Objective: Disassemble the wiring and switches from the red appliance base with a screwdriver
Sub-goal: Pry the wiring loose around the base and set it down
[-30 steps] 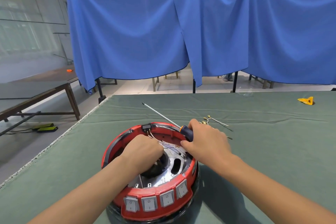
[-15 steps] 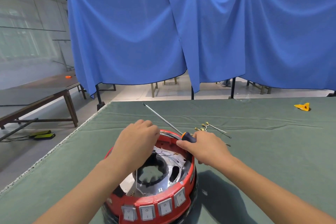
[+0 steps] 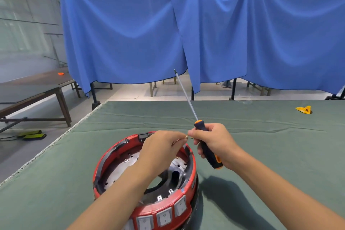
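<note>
Red and round, the appliance base [image 3: 145, 183] sits on the green worktop [image 3: 261, 155] right under my arms. My right hand [image 3: 214, 144] grips the screwdriver [image 3: 204, 141], tip pointing up. My left hand [image 3: 160, 147] pinches a small wire end [image 3: 186, 137] above the base.

Both hands lifted off red base [image 3: 119, 157]; screwdriver [image 3: 202, 136] now tilted upward; left hand [image 3: 160, 147] pinching, seemingly, wire terminal.

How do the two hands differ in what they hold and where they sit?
The left hand pinches only a small wire end above the red base; the right hand wraps the screwdriver, shaft up, beside the base. Both meet fingertip to fingertip at that wire end.
</note>
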`<move>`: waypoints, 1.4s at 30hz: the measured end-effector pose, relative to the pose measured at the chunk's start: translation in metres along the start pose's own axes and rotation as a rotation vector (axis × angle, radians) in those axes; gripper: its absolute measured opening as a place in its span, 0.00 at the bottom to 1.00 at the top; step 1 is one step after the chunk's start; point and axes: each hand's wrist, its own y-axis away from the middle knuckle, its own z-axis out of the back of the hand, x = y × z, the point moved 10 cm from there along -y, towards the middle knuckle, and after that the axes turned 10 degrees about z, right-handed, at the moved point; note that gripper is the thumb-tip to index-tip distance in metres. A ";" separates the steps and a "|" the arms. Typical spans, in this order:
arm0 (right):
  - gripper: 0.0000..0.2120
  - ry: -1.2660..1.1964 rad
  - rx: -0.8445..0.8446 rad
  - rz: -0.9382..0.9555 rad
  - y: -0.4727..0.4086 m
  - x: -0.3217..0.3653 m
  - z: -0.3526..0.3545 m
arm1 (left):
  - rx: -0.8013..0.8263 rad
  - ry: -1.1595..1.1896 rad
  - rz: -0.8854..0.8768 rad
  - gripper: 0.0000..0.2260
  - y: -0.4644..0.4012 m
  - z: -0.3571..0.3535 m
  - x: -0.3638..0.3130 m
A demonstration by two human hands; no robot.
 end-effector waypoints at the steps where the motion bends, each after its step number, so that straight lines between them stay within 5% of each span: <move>1: 0.08 0.005 -0.022 0.006 -0.003 0.000 0.001 | -0.009 0.026 0.029 0.08 0.000 0.002 0.004; 5: 0.07 -0.068 -0.296 -0.005 -0.019 -0.012 0.028 | -0.145 0.115 0.216 0.16 -0.002 0.020 0.035; 9: 0.05 -0.060 -0.432 -0.098 -0.036 -0.044 0.042 | -0.127 -0.063 0.362 0.17 -0.001 0.017 0.063; 13: 0.04 0.035 -0.425 -0.149 -0.050 -0.072 0.033 | -0.054 -0.246 0.436 0.17 -0.001 0.008 0.080; 22: 0.09 0.041 -0.340 -0.116 -0.060 -0.056 0.019 | -0.089 -0.238 0.479 0.15 -0.005 0.014 0.088; 26: 0.15 -0.049 -0.221 -0.026 -0.046 -0.004 0.000 | -0.217 0.083 0.517 0.10 -0.007 0.032 0.094; 31: 0.26 0.345 -0.069 0.136 -0.019 0.040 -0.040 | -0.306 0.420 0.561 0.10 0.003 0.041 0.097; 34: 0.22 0.322 0.046 0.076 -0.004 0.030 -0.063 | -0.256 0.100 0.493 0.11 -0.003 0.049 0.096; 36: 0.19 0.321 0.081 0.058 0.003 0.022 -0.070 | -0.068 -0.184 0.452 0.17 -0.009 0.044 0.109; 39: 0.20 0.433 0.088 0.065 0.006 0.016 -0.070 | 0.162 -0.266 0.467 0.18 0.001 0.031 0.137; 42: 0.18 0.457 0.144 0.030 0.002 0.013 -0.075 | 0.068 -0.380 0.487 0.11 0.011 0.040 0.142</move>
